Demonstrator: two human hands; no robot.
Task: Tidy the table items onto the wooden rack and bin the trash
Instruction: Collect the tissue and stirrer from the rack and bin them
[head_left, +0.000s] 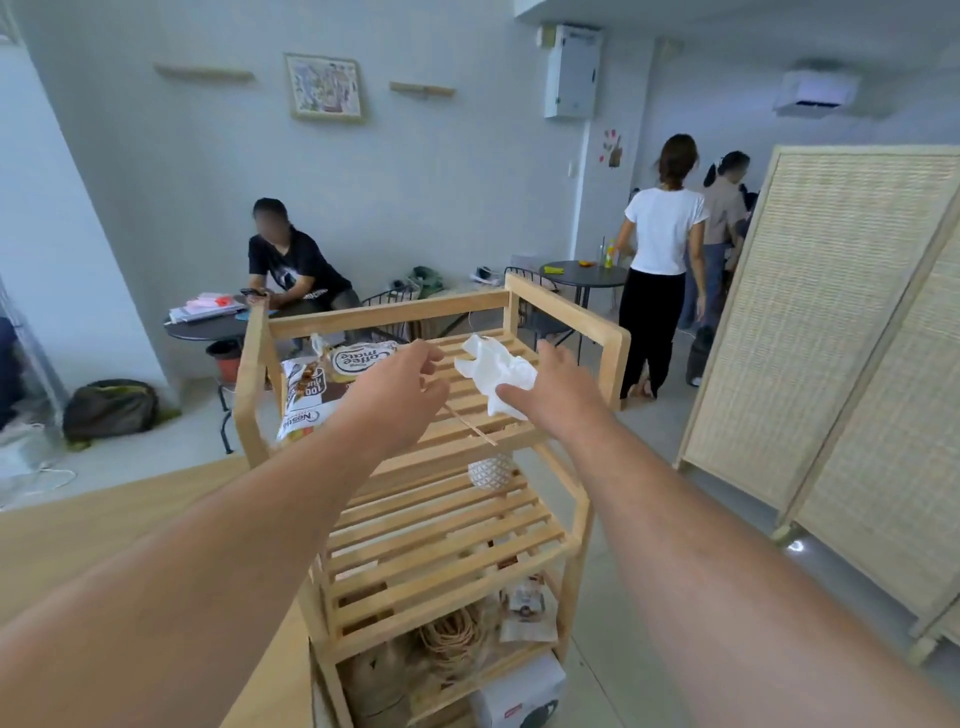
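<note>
Both my arms reach over the wooden rack. My right hand grips a crumpled white tissue just above the top slatted shelf. My left hand hovers beside it with fingers loosely curled and a thin wooden stick pinched in them, slanting down to the shelf's front edge. On the left of the top shelf lie a Coffee-mate pack and a Nestle bag. A white patterned cup stands on the second shelf.
The wooden table edge is at lower left. Lower shelves hold coiled rope, a small packet and a white box. A woven folding screen stands right. A seated person and standing people are behind.
</note>
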